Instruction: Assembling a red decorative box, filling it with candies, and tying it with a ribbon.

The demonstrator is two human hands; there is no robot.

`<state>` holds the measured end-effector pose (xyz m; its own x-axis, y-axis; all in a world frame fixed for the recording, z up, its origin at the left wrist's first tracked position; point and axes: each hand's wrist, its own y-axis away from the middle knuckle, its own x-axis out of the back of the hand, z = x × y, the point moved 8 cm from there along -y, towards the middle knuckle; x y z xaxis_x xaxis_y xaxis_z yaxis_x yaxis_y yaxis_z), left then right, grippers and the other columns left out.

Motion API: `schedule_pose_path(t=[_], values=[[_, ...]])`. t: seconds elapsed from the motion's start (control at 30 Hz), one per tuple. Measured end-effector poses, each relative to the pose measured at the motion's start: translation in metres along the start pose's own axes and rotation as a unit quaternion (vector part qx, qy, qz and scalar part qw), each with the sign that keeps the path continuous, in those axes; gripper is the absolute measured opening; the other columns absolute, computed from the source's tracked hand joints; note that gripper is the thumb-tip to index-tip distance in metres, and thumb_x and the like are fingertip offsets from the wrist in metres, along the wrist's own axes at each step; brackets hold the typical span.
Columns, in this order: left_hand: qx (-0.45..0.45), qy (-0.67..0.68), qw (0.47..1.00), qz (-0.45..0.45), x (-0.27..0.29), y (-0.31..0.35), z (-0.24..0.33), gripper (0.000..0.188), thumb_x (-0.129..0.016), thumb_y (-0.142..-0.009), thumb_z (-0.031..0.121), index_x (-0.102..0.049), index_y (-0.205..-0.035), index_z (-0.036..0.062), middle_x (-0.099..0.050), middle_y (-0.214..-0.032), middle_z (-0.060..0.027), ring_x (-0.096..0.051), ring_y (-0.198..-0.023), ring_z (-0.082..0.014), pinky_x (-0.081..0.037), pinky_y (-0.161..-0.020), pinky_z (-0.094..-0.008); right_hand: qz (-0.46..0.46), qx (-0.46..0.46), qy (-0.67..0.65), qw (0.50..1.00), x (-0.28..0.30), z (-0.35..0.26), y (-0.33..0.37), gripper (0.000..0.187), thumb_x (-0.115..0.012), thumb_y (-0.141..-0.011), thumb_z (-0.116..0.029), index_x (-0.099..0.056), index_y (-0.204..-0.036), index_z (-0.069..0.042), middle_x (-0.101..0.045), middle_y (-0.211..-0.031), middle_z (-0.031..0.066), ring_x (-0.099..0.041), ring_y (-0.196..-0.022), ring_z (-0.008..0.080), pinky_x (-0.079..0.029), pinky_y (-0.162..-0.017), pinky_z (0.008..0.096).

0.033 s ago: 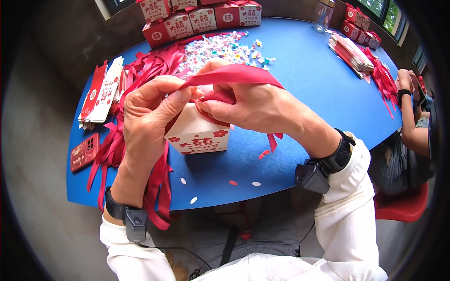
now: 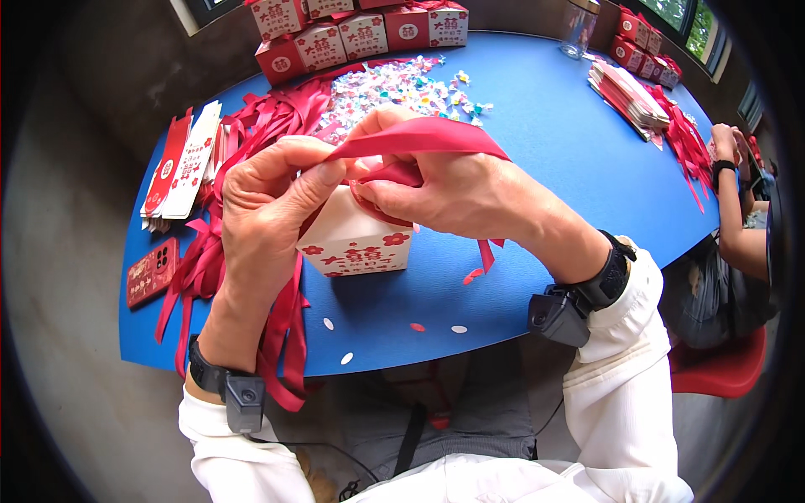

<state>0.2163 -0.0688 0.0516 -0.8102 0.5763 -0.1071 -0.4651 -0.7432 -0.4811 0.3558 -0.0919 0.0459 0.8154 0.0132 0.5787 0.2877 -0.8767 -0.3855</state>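
Observation:
A white gift box [image 2: 359, 253] with red printed flowers stands upright on the blue table [image 2: 537, 285], below both hands. Over its top runs a dark red ribbon [image 2: 428, 134]. My left hand [image 2: 272, 189] pinches the ribbon between thumb and forefinger at the box's upper left. My right hand [image 2: 453, 189] is closed on the ribbon too, its thumb pressed near the box top, while a length of ribbon lies across the back of its fingers. The fingers hide most of the box top, so I cannot see how the ribbon is looped there.
Loose red ribbons [image 2: 277, 117] and flat printed cards [image 2: 180, 168] lie left, beside a phone [image 2: 153, 272]. Wrapped candies [image 2: 402, 88] are heaped behind the box, with stacked gift boxes [image 2: 365, 38] at the back. A glass jar [image 2: 579, 29] and a co-worker's hand [image 2: 725, 142] are at right.
The box and my left hand have shifted very slightly to the right. Both hands keep hold of the ribbon.

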Motion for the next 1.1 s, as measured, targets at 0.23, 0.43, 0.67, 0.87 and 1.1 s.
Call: schedule_pose_path(t=[0.23, 0.43, 0.67, 0.87, 1.1], values=[[0.041, -0.050, 0.998, 0.028, 0.004, 0.000, -0.005, 0.011, -0.064, -0.096, 0.006, -0.070, -0.100, -0.0031, -0.070, -0.079, -0.0063, -0.065, -0.072, -0.0083, -0.053, -0.066, -0.0202, -0.090, -0.075, 0.038, 0.992, -0.006, -0.006, -0.001, 0.029, -0.060, -0.089, -0.024, -0.066, -0.099, 0.002, -0.068, -0.083, 0.0171, -0.067, -0.074, 0.0255, -0.052, -0.067, 0.0360], [0.044, -0.104, 0.994, 0.013, -0.002, -0.003, -0.005, 0.011, -0.062, -0.098, 0.008, -0.063, -0.102, -0.0024, -0.065, -0.071, -0.0037, -0.061, -0.064, -0.0060, -0.047, -0.056, -0.0195, -0.043, -0.063, -0.237, 0.969, 0.003, -0.006, -0.001, 0.030, -0.051, -0.097, -0.017, -0.058, -0.121, -0.001, -0.061, -0.082, 0.0025, -0.056, -0.072, 0.0069, -0.045, -0.061, 0.0238], [0.043, -0.148, 0.988, -0.027, 0.001, -0.004, -0.004, 0.009, -0.061, -0.096, 0.004, -0.056, -0.101, -0.0010, -0.066, -0.078, -0.0043, -0.063, -0.071, -0.0077, -0.050, -0.064, -0.0209, -0.080, -0.041, -0.394, 0.915, -0.008, -0.011, -0.002, 0.042, -0.056, -0.102, -0.023, -0.050, -0.139, -0.005, -0.054, -0.081, -0.0025, -0.048, -0.069, 0.0020, -0.035, -0.056, 0.0179], [0.073, -0.207, 0.970, -0.106, -0.009, -0.001, 0.002, 0.016, -0.066, -0.092, 0.004, -0.062, -0.105, -0.0030, -0.067, -0.084, -0.0008, -0.062, -0.079, -0.0058, -0.051, -0.072, -0.0203, -0.035, -0.085, -0.385, 0.918, -0.010, -0.010, 0.001, 0.040, -0.059, -0.101, -0.024, -0.055, -0.135, -0.003, -0.057, -0.075, -0.0028, -0.040, -0.055, -0.0001, -0.026, -0.046, 0.0176], [0.086, -0.100, 0.989, -0.062, 0.007, -0.001, -0.003, 0.017, -0.068, -0.093, 0.010, -0.064, -0.107, 0.0000, -0.068, -0.084, -0.0026, -0.063, -0.080, -0.0067, -0.052, -0.076, -0.0225, 0.023, -0.002, -0.252, 0.967, 0.007, -0.009, -0.006, 0.039, -0.050, -0.105, -0.037, -0.070, -0.108, -0.003, -0.066, -0.076, 0.0014, -0.048, -0.059, 0.0026, -0.035, -0.050, 0.0202]])
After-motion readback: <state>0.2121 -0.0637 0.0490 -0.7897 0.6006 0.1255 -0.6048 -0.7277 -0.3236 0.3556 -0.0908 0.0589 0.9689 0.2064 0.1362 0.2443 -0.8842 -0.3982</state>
